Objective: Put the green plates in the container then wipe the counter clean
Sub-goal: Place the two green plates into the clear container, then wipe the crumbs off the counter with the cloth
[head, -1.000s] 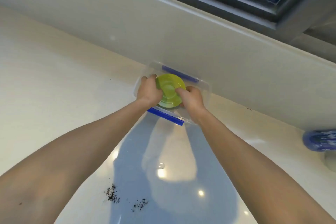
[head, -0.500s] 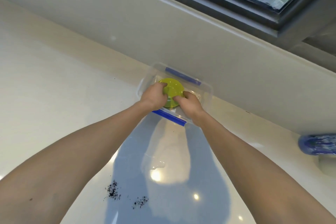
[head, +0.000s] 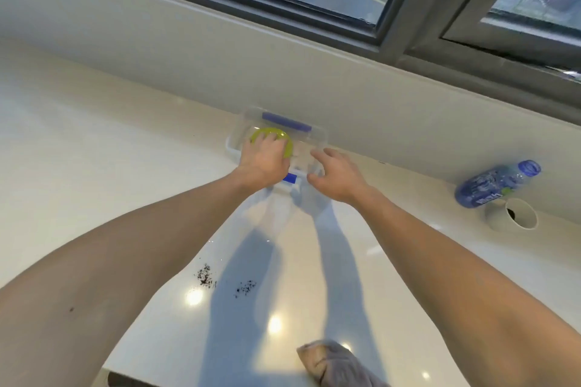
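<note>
The left hand [head: 265,156] presses the green plates [head: 284,139] into the clear container [head: 316,143]; the right hand [head: 336,177] hovers open.

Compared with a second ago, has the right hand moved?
Yes. The right hand has let go of the green plate and pulled back toward the clear container's near right corner.

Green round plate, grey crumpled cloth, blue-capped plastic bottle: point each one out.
green round plate [head: 284,139]: head view, far rim beyond the left hand's fingers.
grey crumpled cloth [head: 334,364]: head view, middle of the folds.
blue-capped plastic bottle [head: 490,185]: head view, label on its side.
</note>
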